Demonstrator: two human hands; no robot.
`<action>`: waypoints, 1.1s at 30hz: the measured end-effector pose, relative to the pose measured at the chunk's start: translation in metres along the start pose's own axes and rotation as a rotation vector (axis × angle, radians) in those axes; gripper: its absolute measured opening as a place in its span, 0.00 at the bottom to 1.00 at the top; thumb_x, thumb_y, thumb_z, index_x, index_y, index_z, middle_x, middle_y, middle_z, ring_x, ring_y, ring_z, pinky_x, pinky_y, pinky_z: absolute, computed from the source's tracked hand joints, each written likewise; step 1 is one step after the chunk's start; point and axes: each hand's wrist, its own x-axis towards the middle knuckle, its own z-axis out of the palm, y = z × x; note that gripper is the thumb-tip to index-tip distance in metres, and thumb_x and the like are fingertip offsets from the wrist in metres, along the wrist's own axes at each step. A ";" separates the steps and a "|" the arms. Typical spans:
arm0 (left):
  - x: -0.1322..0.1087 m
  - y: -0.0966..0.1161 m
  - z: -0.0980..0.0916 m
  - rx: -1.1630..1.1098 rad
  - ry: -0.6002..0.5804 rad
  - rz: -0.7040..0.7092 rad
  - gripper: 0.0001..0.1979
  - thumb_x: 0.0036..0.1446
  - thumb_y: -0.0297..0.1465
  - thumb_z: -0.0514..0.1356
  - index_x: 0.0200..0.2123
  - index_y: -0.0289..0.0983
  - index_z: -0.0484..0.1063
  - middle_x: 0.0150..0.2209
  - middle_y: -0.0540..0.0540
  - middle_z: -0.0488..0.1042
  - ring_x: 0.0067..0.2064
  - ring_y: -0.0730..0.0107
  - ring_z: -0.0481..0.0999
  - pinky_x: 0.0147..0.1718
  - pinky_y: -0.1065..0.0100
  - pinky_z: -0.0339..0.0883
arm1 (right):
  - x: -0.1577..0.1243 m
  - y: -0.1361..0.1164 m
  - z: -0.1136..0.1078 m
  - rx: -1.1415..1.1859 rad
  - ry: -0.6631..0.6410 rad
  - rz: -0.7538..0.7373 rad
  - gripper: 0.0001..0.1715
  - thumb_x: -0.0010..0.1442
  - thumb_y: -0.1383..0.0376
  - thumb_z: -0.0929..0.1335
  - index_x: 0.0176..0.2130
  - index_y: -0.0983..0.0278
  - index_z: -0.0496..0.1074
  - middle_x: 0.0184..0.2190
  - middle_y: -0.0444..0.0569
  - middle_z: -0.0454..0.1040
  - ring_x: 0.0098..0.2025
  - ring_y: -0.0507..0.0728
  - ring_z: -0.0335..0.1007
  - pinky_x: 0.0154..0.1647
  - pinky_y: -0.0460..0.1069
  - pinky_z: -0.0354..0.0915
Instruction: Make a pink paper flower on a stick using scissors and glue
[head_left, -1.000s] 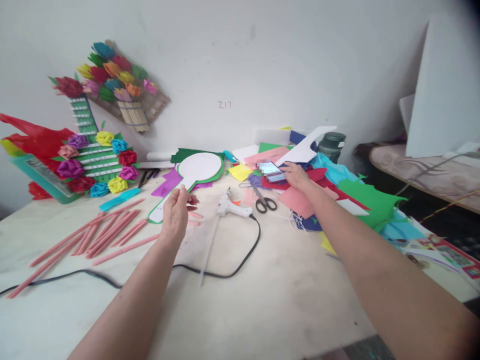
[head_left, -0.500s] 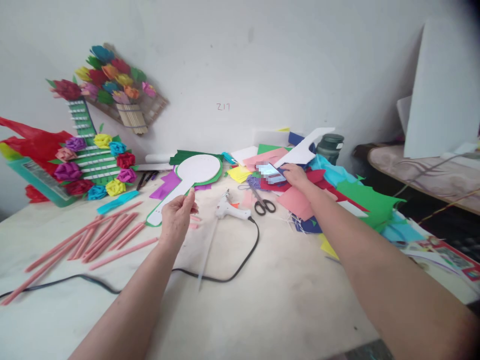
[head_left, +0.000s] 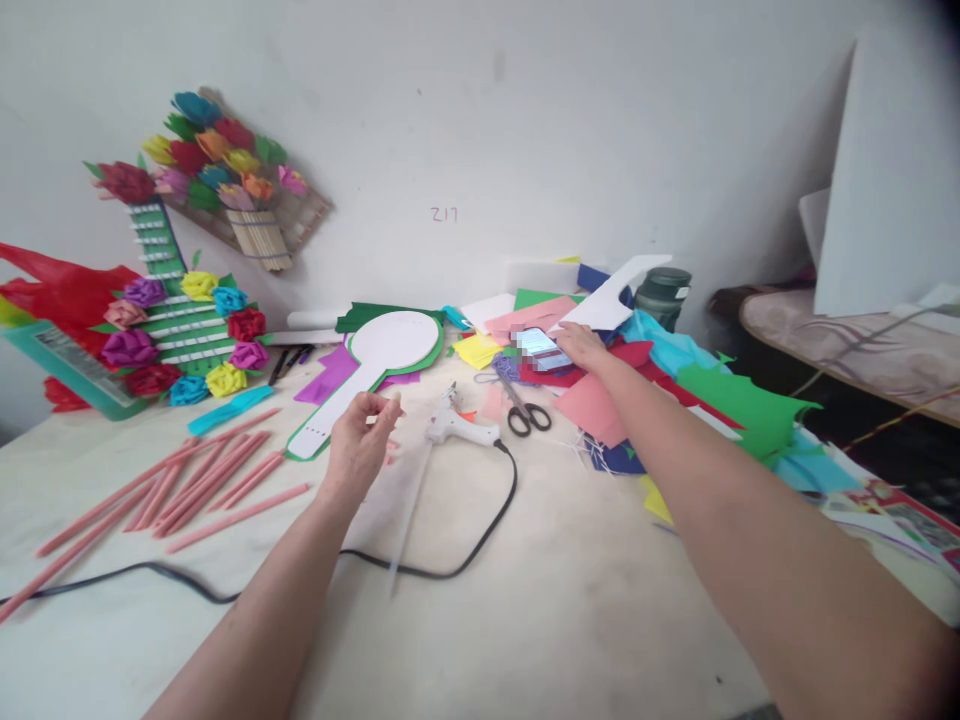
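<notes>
My left hand (head_left: pixel 365 440) is above the table with thumb and forefinger pinched together; anything between them is too small to make out. Just behind it lies a white paddle-shaped cutout (head_left: pixel 397 340) on green backing, with a long handle. A white glue gun (head_left: pixel 461 425) lies to the right of this hand, its black cord trailing across the table. My right hand (head_left: pixel 581 345) reaches into the paper pile, fingers stretched to the right edge of a phone (head_left: pixel 541 348) with a lit screen. A white angular cutout (head_left: pixel 611 298) is just behind those fingers. Black-handled scissors (head_left: pixel 529 418) lie nearer me.
Pink paper tubes (head_left: pixel 214 480) lie at left. Behind them stands a green guitar-shaped piece (head_left: pixel 187 325) with paper flowers, beside a teal bottle (head_left: pixel 82 370). Coloured sheets (head_left: pixel 739 410) cover the right side. A dark lidded container (head_left: pixel 664 297) stands at the back.
My left hand has shifted slightly down and its thumb and forefinger now pinch in front of the cutout. My right hand has moved slightly up at the phone's edge.
</notes>
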 end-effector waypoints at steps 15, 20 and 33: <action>0.002 -0.001 -0.001 0.021 0.005 0.034 0.19 0.47 0.47 0.59 0.24 0.35 0.69 0.26 0.46 0.72 0.25 0.72 0.70 0.21 0.72 0.65 | 0.013 -0.008 0.003 0.022 -0.095 0.079 0.27 0.60 0.55 0.55 0.54 0.58 0.66 0.62 0.46 0.56 0.59 0.67 0.52 0.56 0.59 0.53; 0.002 -0.001 -0.001 0.031 0.004 0.034 0.20 0.47 0.48 0.59 0.24 0.35 0.69 0.26 0.46 0.72 0.25 0.72 0.69 0.21 0.73 0.65 | 0.013 -0.008 0.004 0.032 -0.074 0.103 0.27 0.60 0.55 0.56 0.54 0.60 0.66 0.60 0.49 0.60 0.58 0.67 0.54 0.55 0.59 0.54; 0.003 -0.002 -0.005 0.062 0.022 0.055 0.18 0.49 0.45 0.57 0.21 0.36 0.69 0.23 0.46 0.71 0.25 0.71 0.70 0.22 0.72 0.65 | 0.010 -0.005 -0.002 0.005 0.022 0.038 0.26 0.61 0.61 0.54 0.52 0.60 0.70 0.60 0.48 0.60 0.56 0.66 0.57 0.54 0.59 0.56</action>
